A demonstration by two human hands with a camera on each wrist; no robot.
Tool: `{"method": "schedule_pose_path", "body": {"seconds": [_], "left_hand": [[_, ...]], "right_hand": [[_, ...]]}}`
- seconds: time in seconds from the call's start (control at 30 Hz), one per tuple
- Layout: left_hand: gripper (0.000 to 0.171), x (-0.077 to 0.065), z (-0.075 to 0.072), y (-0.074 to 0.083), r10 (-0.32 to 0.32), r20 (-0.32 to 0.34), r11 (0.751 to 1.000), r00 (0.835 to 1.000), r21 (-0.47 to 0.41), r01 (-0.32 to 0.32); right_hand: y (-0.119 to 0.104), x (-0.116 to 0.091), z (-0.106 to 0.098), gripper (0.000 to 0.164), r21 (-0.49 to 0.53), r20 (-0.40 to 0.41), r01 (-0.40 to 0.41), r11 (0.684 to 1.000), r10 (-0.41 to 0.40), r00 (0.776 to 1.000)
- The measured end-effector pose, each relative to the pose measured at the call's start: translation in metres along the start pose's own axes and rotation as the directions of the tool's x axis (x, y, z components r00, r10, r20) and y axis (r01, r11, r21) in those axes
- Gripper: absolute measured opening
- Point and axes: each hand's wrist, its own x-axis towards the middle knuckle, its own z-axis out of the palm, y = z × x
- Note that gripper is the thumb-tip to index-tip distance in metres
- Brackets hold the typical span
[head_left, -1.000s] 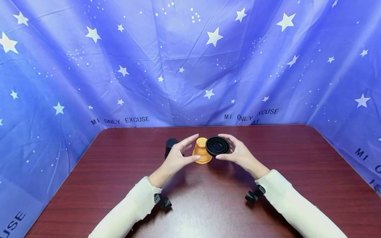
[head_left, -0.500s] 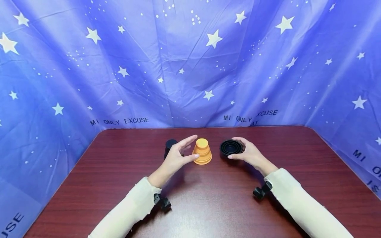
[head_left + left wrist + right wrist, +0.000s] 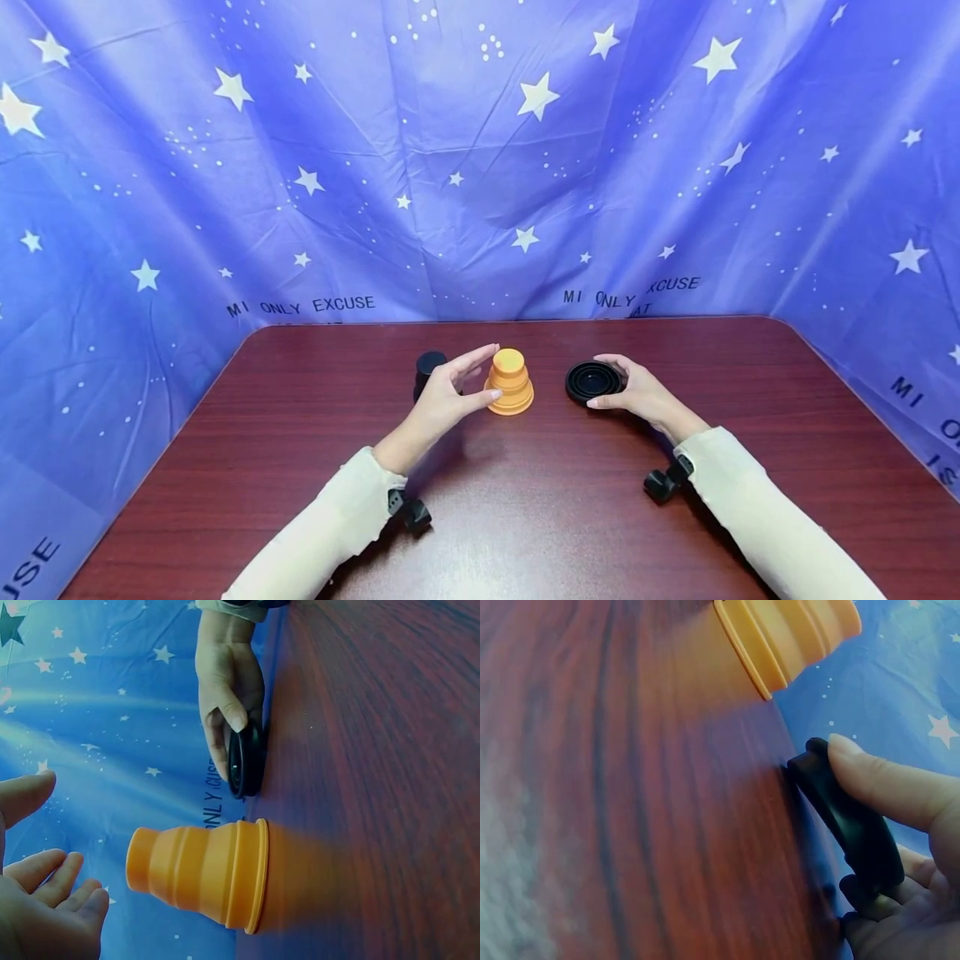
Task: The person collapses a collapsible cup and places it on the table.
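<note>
An orange stepped collapsible cup (image 3: 510,387) stands extended on the table, its wide rim down. My left hand (image 3: 441,397) is beside it with thumb and fingers spread; the left wrist view shows a gap between these fingers and the cup (image 3: 199,876). Further right, my right hand (image 3: 637,398) pinches a flattened black collapsible cup (image 3: 592,382) at its edge, thumb in front and fingers behind. Its ringed inside faces up. In the right wrist view this black cup (image 3: 855,821) is close to the tabletop; contact is hard to tell.
A dark cylindrical object (image 3: 431,364) stands behind my left hand, partly hidden by it. The brown wooden table (image 3: 480,517) ends at the back against a blue curtain (image 3: 450,150) with white stars.
My right hand has moved right and down with the black cup, away from the orange cup. The black cup looked deeper half a second ago and is flatter now. My left hand has barely moved.
</note>
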Motion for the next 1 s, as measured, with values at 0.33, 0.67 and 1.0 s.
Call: {"method": "schedule_pose_path", "body": {"seconds": [0.33,0.67,1.0], "left_hand": [[0.059,0.001,0.003,0.0,-0.024,-0.013,0.999,1.0,0.028,0.025],[0.061,0.005,0.016,0.024,-0.113,-0.073,0.991,0.991,0.064,0.117],[0.063,0.029,0.015,-0.014,-0.234,-0.104,0.97,0.967,0.043,0.239]], "right_hand": [[0.004,0.0,0.003,0.083,-0.003,0.048,0.02,1.0,-0.02,0.999],[0.002,-0.005,0.002,0.09,-0.04,0.071,0.017,0.999,-0.014,0.997],[0.004,-0.005,0.001,0.093,-0.056,0.085,0.034,0.998,-0.03,0.996]]}}
